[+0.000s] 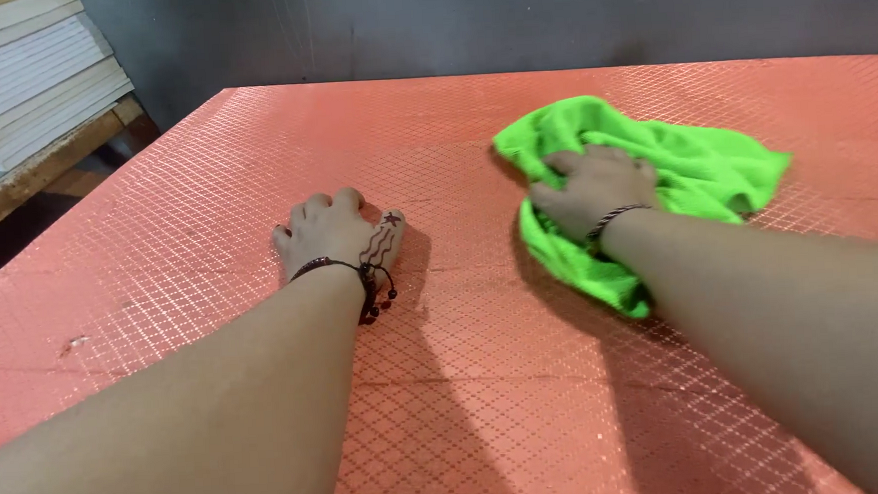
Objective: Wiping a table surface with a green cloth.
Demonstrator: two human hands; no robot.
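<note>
Pressing our right hand point(596, 184) down on a bunched green cloth point(656, 175), fingers curled into it, on the far right of the orange diamond-patterned counter point(446, 377). Our left hand point(336, 230) rests flat and spread, empty, well left of the cloth.

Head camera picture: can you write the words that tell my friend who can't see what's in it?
A person's right hand presses a bright green cloth onto a large orange-red board with a shiny diamond pattern. Their left hand, with a dark beaded bracelet at the wrist, rests flat on the board nearby. A stack of pale boards sits at the far left.
</note>
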